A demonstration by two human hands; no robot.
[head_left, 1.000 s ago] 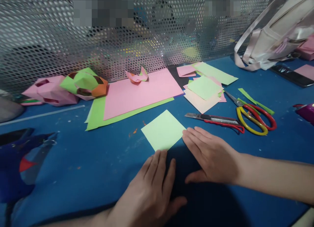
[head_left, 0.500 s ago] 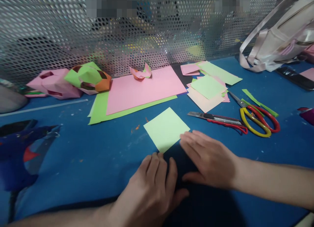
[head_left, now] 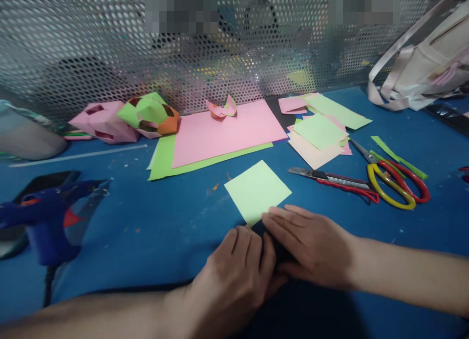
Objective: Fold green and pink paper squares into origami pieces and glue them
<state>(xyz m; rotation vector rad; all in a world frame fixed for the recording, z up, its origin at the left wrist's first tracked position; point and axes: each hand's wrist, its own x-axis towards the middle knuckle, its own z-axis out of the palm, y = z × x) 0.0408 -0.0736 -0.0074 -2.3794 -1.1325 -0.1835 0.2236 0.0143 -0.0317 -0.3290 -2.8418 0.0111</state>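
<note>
A pale green square of paper (head_left: 257,190) lies flat on the blue table, one corner towards me. My left hand (head_left: 236,273) is at that near corner with its fingers bent; the fingertips and most of the thumb are hidden, so I cannot tell whether they grip anything. Along the paper's near right edge rest the fingertips of my right hand (head_left: 311,243), straight and flat, holding nothing. Just beyond the paper to the right lie a box cutter (head_left: 337,180) and scissors (head_left: 394,182) with red and yellow handles.
Large pink sheets (head_left: 227,134) and several smaller paper pieces (head_left: 318,131) lie further back. Folded paper shapes (head_left: 150,116) stand near the perforated metal screen (head_left: 176,65). A blue glue gun (head_left: 51,222) is at left, a pale backpack (head_left: 432,60) at back right.
My left fingers have bent from stretched to curled at the near corner. My right hand has slid along the paper's edge towards the left hand. The view has shifted left.
</note>
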